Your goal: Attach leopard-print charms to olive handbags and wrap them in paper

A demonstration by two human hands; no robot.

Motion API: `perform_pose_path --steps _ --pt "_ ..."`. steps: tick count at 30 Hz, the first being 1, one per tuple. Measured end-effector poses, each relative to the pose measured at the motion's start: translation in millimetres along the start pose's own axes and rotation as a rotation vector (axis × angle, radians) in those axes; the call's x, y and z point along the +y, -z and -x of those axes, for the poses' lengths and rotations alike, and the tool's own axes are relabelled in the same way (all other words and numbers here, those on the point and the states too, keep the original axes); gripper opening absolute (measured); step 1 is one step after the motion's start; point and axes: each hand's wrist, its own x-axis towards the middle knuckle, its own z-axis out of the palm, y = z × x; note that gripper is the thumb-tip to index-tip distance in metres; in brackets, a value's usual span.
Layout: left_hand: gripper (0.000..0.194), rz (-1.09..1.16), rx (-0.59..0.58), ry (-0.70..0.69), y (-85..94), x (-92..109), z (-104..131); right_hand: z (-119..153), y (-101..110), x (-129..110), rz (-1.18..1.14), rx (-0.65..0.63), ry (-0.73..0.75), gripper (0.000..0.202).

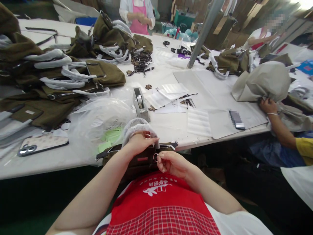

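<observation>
An olive-brown bag (137, 160) with an open zipper rests against the table's front edge, close to my red apron. My left hand (140, 142) is closed on the bag's handle (137, 123), which is wrapped in white padding. To its right, my right hand (168, 161) pinches a metal ring (155, 157) on the side of the bag, below the end of the handle. A small reddish label shows on the bag's face. Part of the bag is hidden under my left forearm.
Olive bags (97, 73) are piled at the left beside a phone (44, 143) and clear plastic (97, 114). A tape dispenser (141, 106) stands ahead. Foam sheets (199, 122) lie right of it. Another person's hand (268, 106) holds a beige bag (266, 80) at the right.
</observation>
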Motion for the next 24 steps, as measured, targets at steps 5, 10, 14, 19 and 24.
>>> perform_pose_path --steps 5,10,14,19,24 --pt "0.036 -0.115 0.006 0.057 4.9 0.0 -4.9 4.4 -4.2 7.7 0.053 -0.187 -0.224 0.020" --pt "0.030 -0.015 -0.042 0.193 -3.1 -1.9 -2.0 -1.6 -4.9 12.0 0.028 -0.238 -0.287 0.021" --pt "0.030 -0.135 0.030 0.162 -1.8 10.7 7.1 -19.9 -1.3 9.1 -0.051 0.015 -0.123 0.013" --pt "0.030 -0.353 0.077 0.155 1.1 24.3 20.1 -29.2 -2.4 9.4 -0.119 0.121 -0.105 0.015" --pt "0.032 -0.435 0.047 0.124 0.7 25.2 29.5 -29.5 -8.6 14.1 -0.185 0.178 -0.078 0.016"
